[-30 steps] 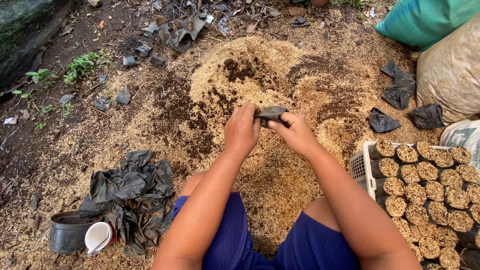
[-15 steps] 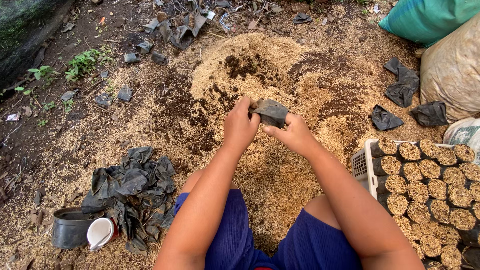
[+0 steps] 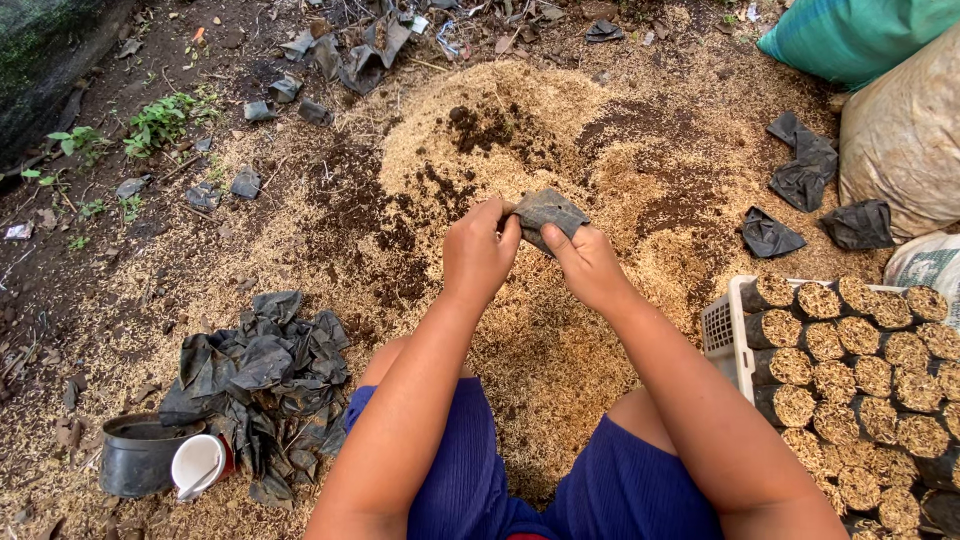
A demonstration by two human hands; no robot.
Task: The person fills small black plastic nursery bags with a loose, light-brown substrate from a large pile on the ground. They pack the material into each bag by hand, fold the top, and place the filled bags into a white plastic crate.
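Both hands are gripping a small black plastic nursery bag [image 3: 548, 213] above the heap of rice husk and soil [image 3: 520, 130]: the left hand [image 3: 478, 252] is pinching its left edge shut-fingered, the right hand [image 3: 588, 264] is pinching its underside. Empty black bags [image 3: 262, 370] are lying left; filled bags are lying stacked in a white crate [image 3: 724, 335] right.

I see a heap of husks [image 3: 560, 130] far centre, empty bags [image 3: 265, 365] near left, a crate of filled bags [image 3: 850, 360] near right.

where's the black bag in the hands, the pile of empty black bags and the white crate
small black bag [image 3: 548, 212], head view, on its creased upper side
pile of empty black bags [image 3: 262, 372], head view, middle of the heap
white crate [image 3: 722, 330], head view, on its left wall
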